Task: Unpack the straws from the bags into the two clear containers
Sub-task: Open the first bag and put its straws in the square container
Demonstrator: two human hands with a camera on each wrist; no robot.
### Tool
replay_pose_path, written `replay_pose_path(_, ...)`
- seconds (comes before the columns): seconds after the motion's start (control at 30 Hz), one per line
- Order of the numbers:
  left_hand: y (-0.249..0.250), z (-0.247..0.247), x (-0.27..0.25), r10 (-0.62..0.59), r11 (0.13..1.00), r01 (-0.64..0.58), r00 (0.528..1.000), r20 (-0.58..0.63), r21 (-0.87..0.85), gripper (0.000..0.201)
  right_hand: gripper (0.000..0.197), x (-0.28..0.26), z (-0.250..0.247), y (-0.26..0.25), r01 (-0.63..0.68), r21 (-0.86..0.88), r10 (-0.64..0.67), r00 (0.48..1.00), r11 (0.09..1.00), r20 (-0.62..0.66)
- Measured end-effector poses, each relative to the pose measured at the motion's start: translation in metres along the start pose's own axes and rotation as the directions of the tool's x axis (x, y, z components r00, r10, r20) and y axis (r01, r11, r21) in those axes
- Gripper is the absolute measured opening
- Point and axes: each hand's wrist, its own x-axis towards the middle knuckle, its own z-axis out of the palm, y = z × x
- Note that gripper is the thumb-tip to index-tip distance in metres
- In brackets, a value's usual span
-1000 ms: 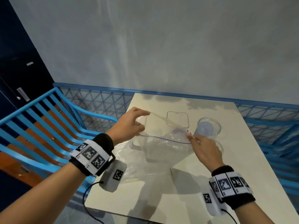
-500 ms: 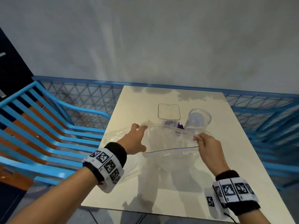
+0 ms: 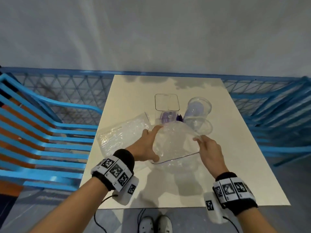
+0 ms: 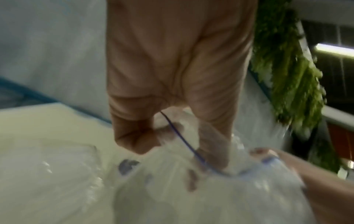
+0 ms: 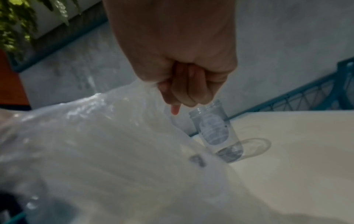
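Holding the clear bag (image 3: 175,145) open — left hand (image 3: 144,148) and right hand (image 3: 207,148) each pinching its rim — next, I judge, reaching in for straws.

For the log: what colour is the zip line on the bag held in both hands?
Blue-purple, on the clear bag; clearest in the left wrist view.

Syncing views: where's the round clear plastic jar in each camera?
Head: round clear plastic jar right of centre on the cream table, beside the square clear container.
Left wrist: not in view.
Right wrist: centre-right, upright on the table, just below the right hand.
Shared landmark: the crumpled clear plastic bag both hands hold.
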Motion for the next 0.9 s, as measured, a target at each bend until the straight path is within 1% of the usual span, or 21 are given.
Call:
replay_pose_path(0.03, 0.008, 0.005, 0.001, 0.031, 0.999, -0.030, 0.998, 0.047, -0.030, 0.111, 0.029, -0.005, 0.003, -0.009, 0.000, 0.033, 0.000, 1.000, 0.999, 0.015)
replay_pose_path(0.07, 0.017, 0.012, 0.003, 0.079, 0.992, -0.069, 0.993, 0.088, -0.107, 0.113, 0.040, -0.009, 0.006, -0.018, 0.003, 0.066, -0.005, 0.999, 0.998, 0.032)
replay_pose_path(0.13, 0.035, 0.020, 0.007, 0.188, 0.958, -0.157, 0.976, 0.111, -0.242, 0.101, 0.069, -0.017, 0.004, -0.032, 0.023, 0.170, -0.025, 1.000, 0.985, 0.010)
replay_pose_path(0.17, 0.041, 0.020, 0.009, 0.220, 0.945, -0.190, 0.972, 0.085, -0.265, 0.090, 0.071, -0.017, 0.000, -0.034, 0.034, 0.258, -0.027, 0.999, 0.966, -0.030)
replay_pose_path(0.2, 0.043, 0.019, 0.011, 0.236, 0.934, -0.213, 0.971, 0.048, -0.286, 0.077, 0.059, -0.017, -0.007, -0.034, 0.062, 0.362, -0.032, 0.996, 0.930, -0.088)
replay_pose_path(0.23, 0.044, 0.015, 0.012, 0.236, 0.928, -0.221, 0.972, 0.014, -0.300, 0.064, 0.039, -0.016, -0.016, -0.032, 0.089, 0.449, -0.030, 0.990, 0.889, -0.136)
replay_pose_path(0.27, 0.043, 0.012, 0.011, 0.222, 0.934, -0.219, 0.975, -0.020, -0.283, 0.053, 0.032, -0.014, -0.024, -0.028, 0.093, 0.502, -0.008, 0.986, 0.860, -0.169)
replay_pose_path(0.3, 0.041, 0.009, 0.012, 0.197, 0.951, -0.206, 0.978, -0.063, -0.229, 0.046, 0.039, -0.014, -0.031, -0.022, 0.075, 0.519, 0.025, 0.983, 0.852, -0.182)
replay_pose_path(0.33, 0.037, 0.007, 0.014, 0.164, 0.974, -0.177, 0.981, -0.101, -0.140, 0.046, 0.046, -0.012, -0.035, -0.012, 0.044, 0.500, 0.055, 0.982, 0.865, -0.182)
replay_pose_path(0.37, 0.032, 0.007, 0.015, 0.127, 0.990, -0.133, 0.986, -0.108, -0.055, 0.052, 0.053, -0.011, -0.036, -0.001, 0.017, 0.475, 0.082, 0.979, 0.880, -0.187)
replay_pose_path(0.4, 0.028, 0.008, 0.015, 0.086, 0.996, -0.087, 0.994, -0.062, -0.001, 0.062, 0.060, -0.010, -0.035, 0.009, -0.017, 0.444, 0.105, 0.979, 0.896, -0.174)
replay_pose_path(0.47, 0.023, 0.016, 0.015, 0.007, 0.998, -0.014, 0.993, 0.121, 0.056, 0.080, 0.068, -0.011, -0.030, 0.025, -0.062, 0.413, 0.137, 0.978, 0.909, -0.155)
replay_pose_path(0.53, 0.019, 0.028, 0.017, -0.074, 0.996, 0.058, 0.956, 0.282, 0.062, 0.086, 0.057, -0.010, -0.027, 0.029, -0.085, 0.412, 0.151, 0.980, 0.907, -0.130)
replay_pose_path(0.6, 0.021, 0.041, 0.022, -0.095, 0.995, 0.096, 0.949, 0.301, 0.012, 0.088, 0.052, -0.004, -0.024, 0.028, -0.075, 0.399, 0.119, 0.989, 0.914, -0.085)
replay_pose_path(0.7, 0.033, 0.056, 0.035, 0.003, 0.993, 0.017, 0.986, 0.168, -0.116, 0.087, 0.067, 0.007, -0.034, 0.020, -0.023, 0.410, 0.037, 0.999, 0.912, -0.026)
replay_pose_path(0.73, 0.038, 0.058, 0.038, 0.038, 0.981, -0.018, 0.994, 0.102, -0.191, 0.083, 0.065, 0.012, -0.041, 0.021, -0.007, 0.465, 0.023, 0.999, 0.885, -0.029)
replay_pose_path(0.77, 0.043, 0.060, 0.041, 0.055, 0.957, -0.046, 0.998, 0.022, -0.287, 0.078, 0.056, 0.018, -0.052, 0.023, -0.012, 0.534, 0.035, 0.999, 0.845, -0.033)
replay_pose_path(0.8, 0.049, 0.062, 0.043, 0.041, 0.925, -0.062, 0.997, -0.063, -0.376, 0.072, 0.047, 0.023, -0.062, 0.026, -0.024, 0.593, 0.054, 0.998, 0.805, -0.034)
replay_pose_path(0.83, 0.054, 0.065, 0.045, 0.020, 0.901, -0.080, 0.989, -0.144, -0.427, 0.067, 0.045, 0.028, -0.069, 0.032, -0.048, 0.620, 0.077, 0.997, 0.783, -0.020)
replay_pose_path(0.87, 0.059, 0.070, 0.049, -0.007, 0.903, -0.082, 0.979, -0.205, -0.422, 0.067, 0.047, 0.033, -0.073, 0.039, -0.084, 0.605, 0.096, 0.995, 0.792, 0.011)
replay_pose_path(0.9, 0.062, 0.076, 0.051, -0.036, 0.934, -0.050, 0.972, -0.233, -0.352, 0.071, 0.049, 0.037, -0.074, 0.047, -0.136, 0.551, 0.114, 0.991, 0.824, 0.074)
